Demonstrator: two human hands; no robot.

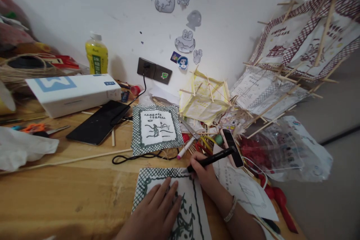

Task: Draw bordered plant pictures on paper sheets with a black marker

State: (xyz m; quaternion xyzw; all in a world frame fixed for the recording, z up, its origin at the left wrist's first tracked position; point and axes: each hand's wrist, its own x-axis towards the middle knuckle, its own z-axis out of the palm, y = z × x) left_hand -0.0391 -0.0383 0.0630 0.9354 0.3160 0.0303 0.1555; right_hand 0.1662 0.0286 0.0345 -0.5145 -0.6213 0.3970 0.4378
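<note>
- Our right hand (204, 172) holds a black marker (213, 158) at the top border of the drawing sheet (186, 186), toward the table's (56, 202) near edge; our left hand (154, 212), fingers slightly parted, rests on it.
- We see crosshatching along the top and visible left borders; the right border looks unhatched.
- We have room leftward; rightward, a smartphone (233, 149) crowds us.

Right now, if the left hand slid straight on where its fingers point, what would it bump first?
Probably the black marker held in the right hand, up and to the right of the left hand, though the exact line is hard to judge.
</note>
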